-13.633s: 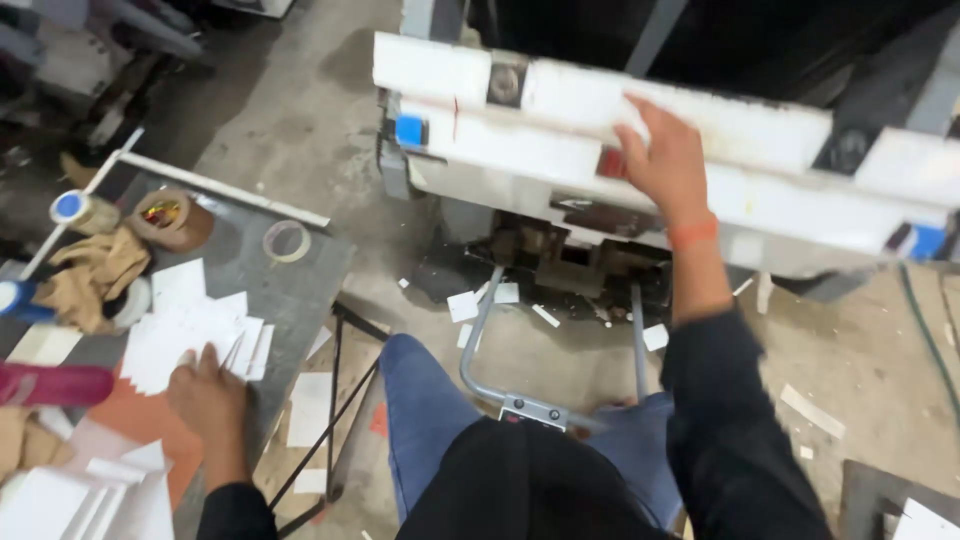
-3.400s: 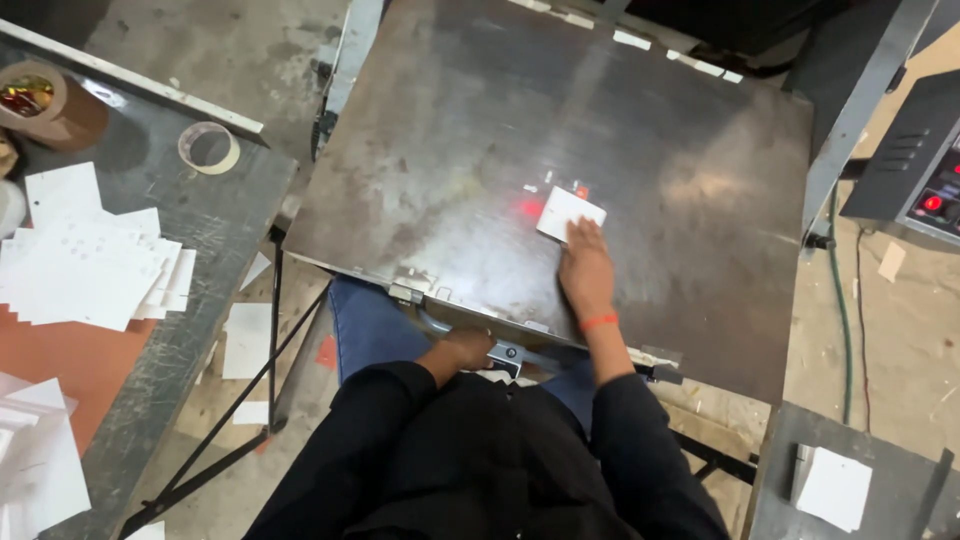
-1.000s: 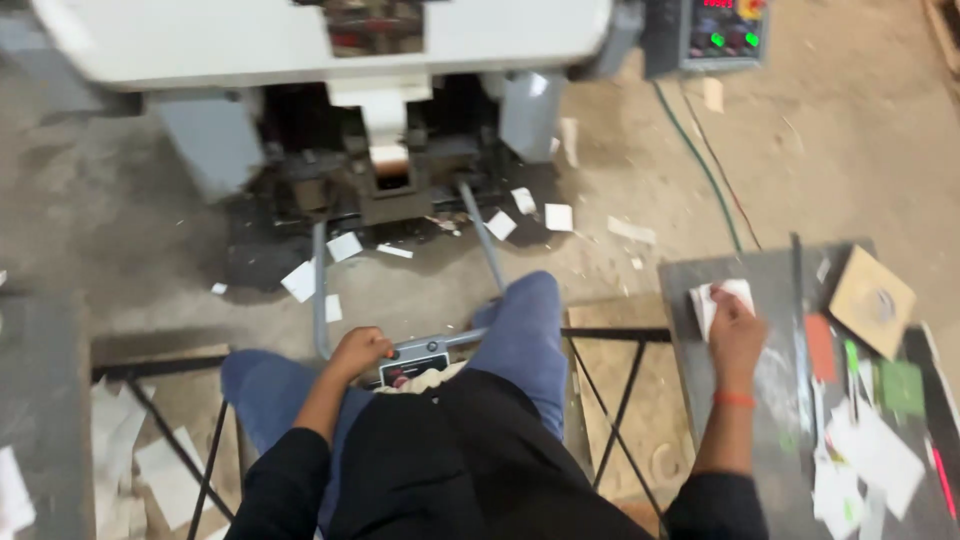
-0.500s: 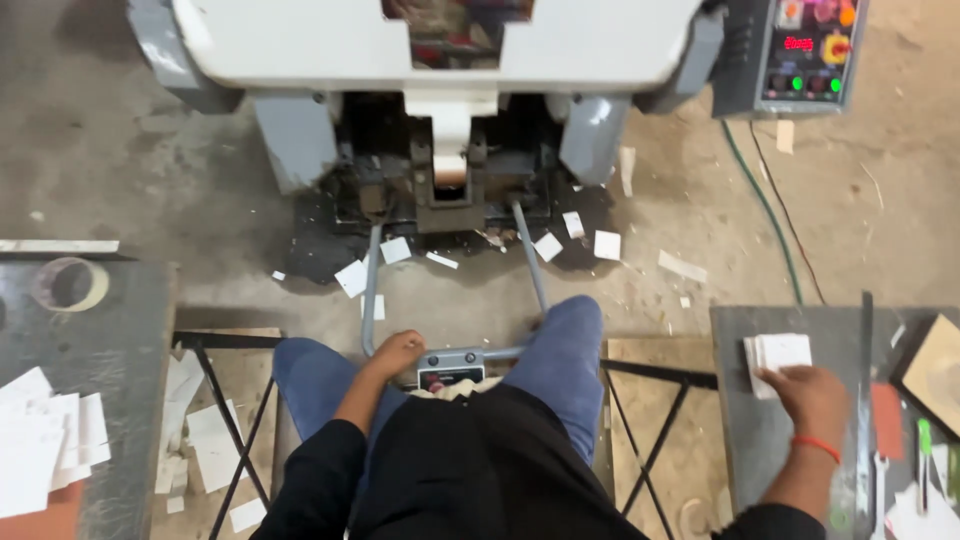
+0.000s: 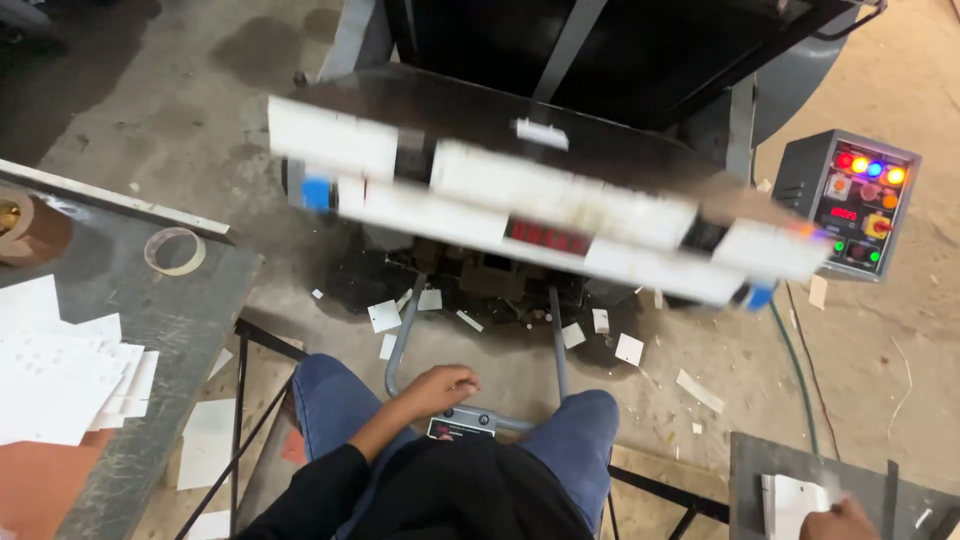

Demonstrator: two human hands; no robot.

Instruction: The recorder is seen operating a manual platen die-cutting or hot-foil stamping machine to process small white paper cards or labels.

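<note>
Carefully keep left hand, fingers curled loosely and holding nothing, at six o'clock below the blurred white-faced metal press platen; right hand, grip hidden, touches the stack of white cut cards.

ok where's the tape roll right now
In the head view the tape roll lies flat on the grey table at the left, near its far edge, just beyond the pile of white cards.

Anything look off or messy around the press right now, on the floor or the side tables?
Yes: white paper offcuts lie scattered on the concrete floor under the press and between the person's knees. The white sheets on the left table are fanned out unevenly, not squared. The press's front looks blurred, so damage there cannot be judged.
</note>
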